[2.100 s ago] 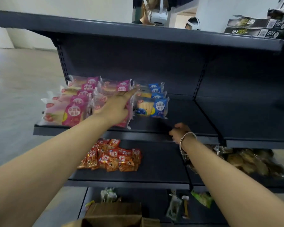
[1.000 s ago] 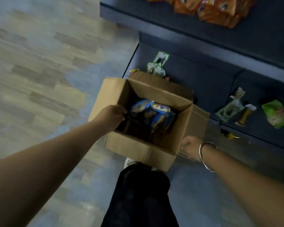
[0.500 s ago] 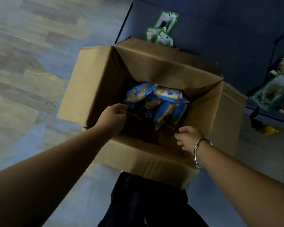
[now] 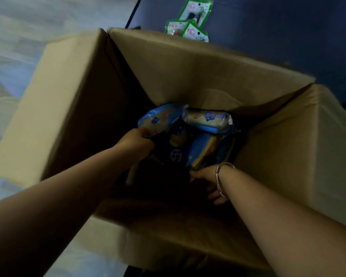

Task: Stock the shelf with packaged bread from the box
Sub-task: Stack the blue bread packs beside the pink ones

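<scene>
An open cardboard box (image 4: 188, 62) fills the view below me. At its bottom lie several blue bread packages in deep shadow. My left hand (image 4: 136, 141) reaches in from the left and is closed on the lower edge of the left blue package (image 4: 160, 118). A second package (image 4: 208, 118) lies across the top of the pile. My right hand (image 4: 207, 177), with a bracelet on the wrist, is down inside the box, thumb against the lower end of a tilted package (image 4: 202, 148), fingers loose and apart in the dark.
The dark bottom shelf (image 4: 268, 27) runs behind the box, with green snack packets (image 4: 196, 11) lying on it just past the box's far flap. Pale wood floor (image 4: 28, 27) lies to the left. The box flaps stand open on all sides.
My view dropped from the shelf to the box and moved closer. Both hands went from the box rim down inside; the left closed on a blue package, the right reached the pile.
</scene>
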Tool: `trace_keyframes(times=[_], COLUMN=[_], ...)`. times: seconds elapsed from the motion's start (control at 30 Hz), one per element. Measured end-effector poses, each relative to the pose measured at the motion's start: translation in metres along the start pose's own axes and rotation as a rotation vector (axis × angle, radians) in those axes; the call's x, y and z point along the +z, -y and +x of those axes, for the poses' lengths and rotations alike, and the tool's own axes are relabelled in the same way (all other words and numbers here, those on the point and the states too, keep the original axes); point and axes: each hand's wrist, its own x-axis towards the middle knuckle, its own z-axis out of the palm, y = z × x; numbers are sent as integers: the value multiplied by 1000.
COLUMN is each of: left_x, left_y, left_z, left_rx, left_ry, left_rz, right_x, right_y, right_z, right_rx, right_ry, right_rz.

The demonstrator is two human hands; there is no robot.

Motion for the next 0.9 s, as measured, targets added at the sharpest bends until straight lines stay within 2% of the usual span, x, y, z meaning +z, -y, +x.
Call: trace_keyframes(times=[0.1, 0.27, 0.43, 0.6, 0.9], left_x=[1, 5, 8, 6, -34], left_y=[4, 6, 6, 8, -27], left_z=[14, 28, 29, 22, -49], left_rx=[-2, 25, 40, 17, 39], left_ry=[9, -6, -3, 24, 3], left_rz=[11, -7, -12, -24, -32], right_x=[3, 10, 15, 13, -10], right_y=[1, 4, 3, -1, -3], right_z=[15, 37, 48, 50, -50], right_rx=[128, 166, 38, -6, -187], right_ry=[122, 121, 7, -46, -245], right_rz=[-98, -218, -120, -79, 24])
